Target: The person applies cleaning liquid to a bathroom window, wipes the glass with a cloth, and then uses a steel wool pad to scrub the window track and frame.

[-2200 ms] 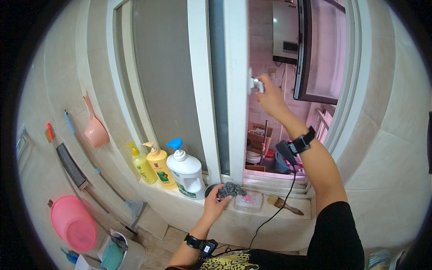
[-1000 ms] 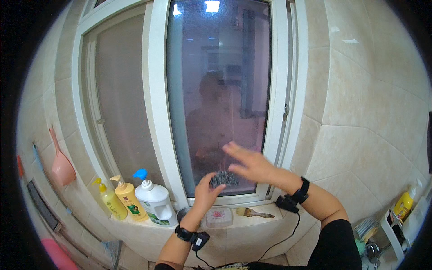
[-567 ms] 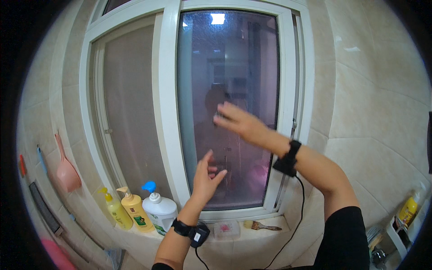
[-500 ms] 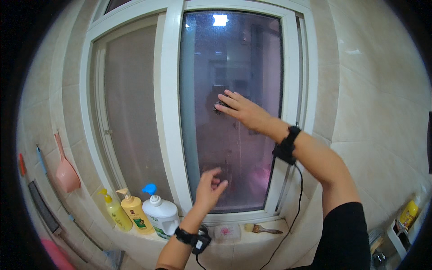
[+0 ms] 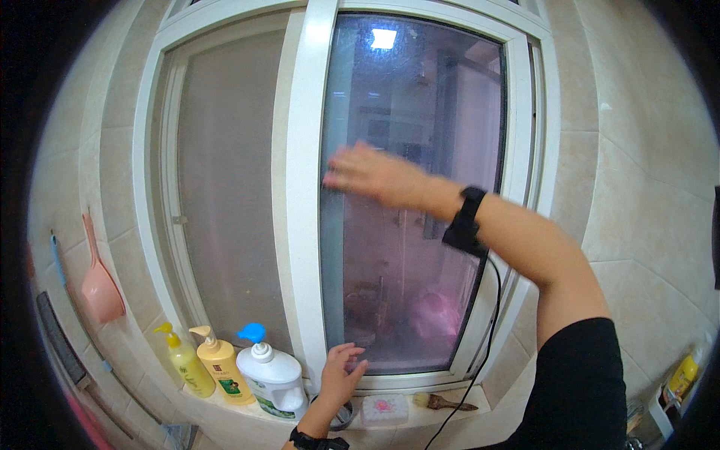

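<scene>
A black sleeve (image 5: pixel 577 382) fills the lower right, nearest the camera. At the lower edge, a black wristband (image 5: pixel 315 441) circles the wrist of the left hand (image 5: pixel 341 375), whose grip is spread, fingers loosely bent and holding nothing. Just behind it stands a dark round bowl (image 5: pixel 345 424) on the sill (image 5: pixel 486 400). A flat translucent box with a pink pattern (image 5: pixel 385 409) and a wooden-handled brush (image 5: pixel 442 403) lie to its right; to its left stand a white pump bottle (image 5: pixel 270 379), a yellow one (image 5: pixel 223 367) and a pale yellow-green one (image 5: pixel 189 365).

Higher up, the right hand (image 5: pixel 379 176) reaches across the window pane (image 5: pixel 405 300), fingertips beside the white upright (image 5: pixel 307 225) of the frame. Its grip is blurred: the fingers lie flat and close together, but whether they press anything against the glass cannot be told. The pane sits behind both hands, reflecting a bright light (image 5: pixel 384 39). Beyond it shows a blurred pink shape (image 5: pixel 435 315).
</scene>
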Action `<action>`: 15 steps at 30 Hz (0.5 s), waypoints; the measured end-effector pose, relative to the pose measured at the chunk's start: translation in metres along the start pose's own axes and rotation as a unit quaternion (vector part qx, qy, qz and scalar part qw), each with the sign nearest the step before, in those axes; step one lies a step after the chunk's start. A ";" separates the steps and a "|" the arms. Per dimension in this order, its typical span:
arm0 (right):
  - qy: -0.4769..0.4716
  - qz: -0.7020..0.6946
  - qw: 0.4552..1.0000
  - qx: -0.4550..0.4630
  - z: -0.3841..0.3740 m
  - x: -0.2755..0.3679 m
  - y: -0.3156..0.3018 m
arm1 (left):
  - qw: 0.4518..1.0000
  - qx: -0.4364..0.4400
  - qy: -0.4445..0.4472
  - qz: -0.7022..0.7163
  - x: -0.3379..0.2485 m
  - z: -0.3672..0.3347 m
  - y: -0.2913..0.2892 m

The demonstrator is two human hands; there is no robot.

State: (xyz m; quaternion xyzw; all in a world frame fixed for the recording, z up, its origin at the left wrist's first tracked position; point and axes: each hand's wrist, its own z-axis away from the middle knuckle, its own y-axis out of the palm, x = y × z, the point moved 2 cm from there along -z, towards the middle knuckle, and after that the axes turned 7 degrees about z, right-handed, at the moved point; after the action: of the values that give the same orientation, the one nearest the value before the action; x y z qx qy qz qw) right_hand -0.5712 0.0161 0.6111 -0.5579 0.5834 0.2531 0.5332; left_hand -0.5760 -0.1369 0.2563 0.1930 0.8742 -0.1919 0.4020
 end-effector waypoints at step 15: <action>0.334 0.124 0.934 -0.041 -0.038 -0.143 -0.076 | 1.000 0.005 -0.007 -0.027 -0.005 0.030 -0.029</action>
State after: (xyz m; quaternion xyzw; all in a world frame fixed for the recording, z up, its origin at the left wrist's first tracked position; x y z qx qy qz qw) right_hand -0.5415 0.0181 0.7742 -0.5551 0.7812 0.1402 0.2489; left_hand -0.5683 -0.1772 0.2474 0.1696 0.8756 -0.2082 0.4015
